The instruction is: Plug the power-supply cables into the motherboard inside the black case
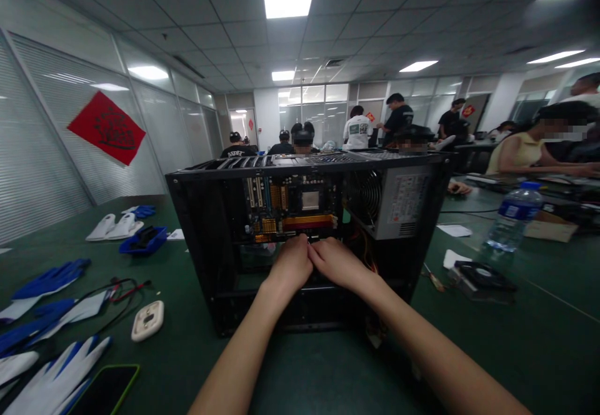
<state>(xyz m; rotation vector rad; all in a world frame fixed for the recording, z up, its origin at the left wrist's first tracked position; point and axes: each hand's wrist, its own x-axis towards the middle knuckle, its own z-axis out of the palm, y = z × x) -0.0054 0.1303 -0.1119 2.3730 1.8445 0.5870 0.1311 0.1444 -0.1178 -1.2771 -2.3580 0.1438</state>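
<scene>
Before me a black computer case (pixel 197 234) stands with its side open on the table. Inside it, a motherboard (pixel 310 184) with a square metal processor area and orange-red memory slots (pixel 307 222) shows above my hands. The grey power supply (pixel 403 202) sits in the upper right of the case. My left hand (pixel 293 259) and my right hand (pixel 330 259) meet at the board's lower edge, fingers curled and close together. Whatever lies between their fingertips is hidden or too small to name. Loose cables (pixel 369 252) hang to the right of my right hand.
On the left lie blue-and-white gloves (pixel 51 277), a blue tray (pixel 140 243), a white oval object (pixel 148 321) and a phone (pixel 105 390). A water bottle (pixel 513 218), a cooling fan (pixel 485 277) and a screwdriver (pixel 434 277) are on the right. Several people work beyond.
</scene>
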